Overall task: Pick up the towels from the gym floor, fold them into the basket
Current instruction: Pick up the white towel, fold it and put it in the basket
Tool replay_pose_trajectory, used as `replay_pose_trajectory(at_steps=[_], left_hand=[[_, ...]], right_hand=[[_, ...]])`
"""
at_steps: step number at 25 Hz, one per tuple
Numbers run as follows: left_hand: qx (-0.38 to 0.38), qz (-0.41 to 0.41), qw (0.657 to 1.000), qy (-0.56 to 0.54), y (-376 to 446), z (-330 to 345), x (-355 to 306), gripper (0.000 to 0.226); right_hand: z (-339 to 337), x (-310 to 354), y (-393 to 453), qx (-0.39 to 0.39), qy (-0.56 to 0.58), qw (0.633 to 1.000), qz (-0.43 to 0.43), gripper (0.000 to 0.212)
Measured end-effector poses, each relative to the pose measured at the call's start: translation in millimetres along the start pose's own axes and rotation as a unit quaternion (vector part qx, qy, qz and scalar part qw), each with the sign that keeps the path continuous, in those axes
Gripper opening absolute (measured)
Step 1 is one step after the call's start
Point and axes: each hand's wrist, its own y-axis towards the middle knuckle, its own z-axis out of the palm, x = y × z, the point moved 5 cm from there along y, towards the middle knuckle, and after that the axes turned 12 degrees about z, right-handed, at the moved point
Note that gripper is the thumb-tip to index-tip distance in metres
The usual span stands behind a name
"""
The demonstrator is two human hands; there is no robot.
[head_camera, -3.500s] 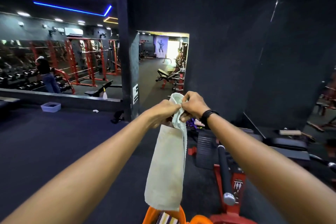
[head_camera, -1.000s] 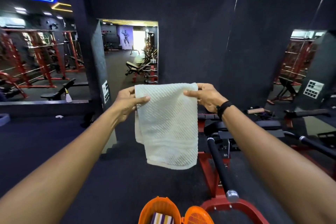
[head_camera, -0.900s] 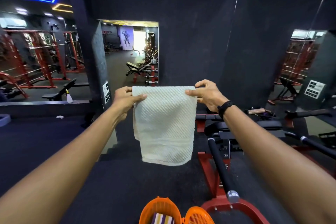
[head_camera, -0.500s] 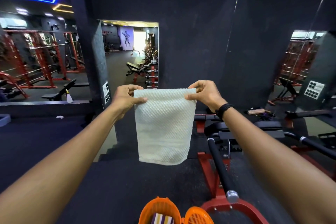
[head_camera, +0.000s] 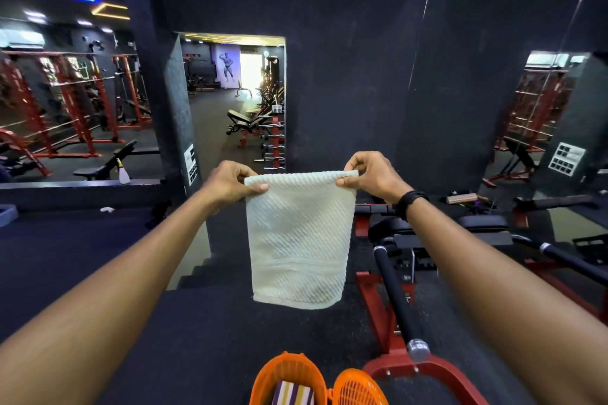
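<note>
Holding the white towel (head_camera: 297,240) up in front of me, I have my left hand (head_camera: 230,186) pinching its top left corner and my right hand (head_camera: 373,176) pinching the top right corner, thumbs in front and fingers curled behind the edge. The towel hangs straight down, clear of the floor, above and beyond the orange basket (head_camera: 289,375) at the bottom edge of my view, where a striped towel (head_camera: 292,393) already lies. To do this fold well, I judge I should keep the top edge taut and level, bring the two corners together so the side edges line up, then lower it flat onto the striped one. The red machine frame (head_camera: 391,368) stands just beside the basket; I would keep the hanging end away from it.
</note>
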Motion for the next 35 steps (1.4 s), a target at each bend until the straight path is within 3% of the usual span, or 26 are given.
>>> replay_pose_trajectory(at_steps=[2, 4, 6, 8, 10, 12, 16, 20, 23, 25, 28, 30, 35], left_hand=[[0.065, -0.011, 0.998, 0.009, -2, 6, -10, 0.018], [-0.014, 0.038, 0.998, -0.043, 7, -8, -38, 0.022], [-0.085, 0.082, 0.974, -0.192, 17, -27, -64, 0.022], [-0.001, 0.06, 0.98, -0.188, 12, -21, -67, 0.019], [0.057, 0.005, 0.984, -0.168, 0, -5, -41, 0.029], [0.026, -0.045, 0.971, -0.235, -6, 3, -29, 0.04], [-0.047, -0.043, 0.934, -0.351, -6, 8, -30, 0.017], [-0.083, -0.057, 0.919, -0.381, -11, 7, -19, 0.061], [-0.103, -0.054, 0.907, -0.404, -14, 4, -15, 0.078], [-0.074, -0.053, 0.915, -0.393, -12, 6, -14, 0.084], [-0.06, -0.042, 0.94, -0.333, -10, 7, -18, 0.065], [-0.075, -0.038, 0.936, -0.341, -10, 8, -20, 0.049], [-0.085, -0.011, 0.975, -0.203, -3, 7, -19, 0.045]], right_hand=[[3, 2, -3, 0.089, 0.004, 0.996, 0.011, 0.024], [-18, 26, 3, 0.083, 0.087, 0.993, -0.005, 0.026], [-48, 51, 11, 0.053, 0.252, 0.966, -0.011, 0.04], [-43, 57, 9, 0.131, 0.27, 0.954, 0.02, 0.063], [-14, 32, 0, 0.188, 0.248, 0.948, 0.072, 0.061], [6, 14, -3, 0.168, 0.319, 0.924, 0.129, 0.047], [5, 10, 8, 0.076, 0.432, 0.882, 0.173, 0.033], [9, 13, 6, 0.099, 0.31, 0.939, 0.114, 0.078], [9, 16, 5, 0.102, 0.229, 0.966, 0.06, 0.082], [6, 16, 7, 0.094, 0.183, 0.978, 0.04, 0.076], [0, 16, 10, 0.076, 0.113, 0.991, 0.019, 0.065], [-2, 17, 10, 0.078, 0.114, 0.99, 0.012, 0.063], [-9, 8, 14, 0.032, 0.041, 0.999, -0.014, 0.048]])
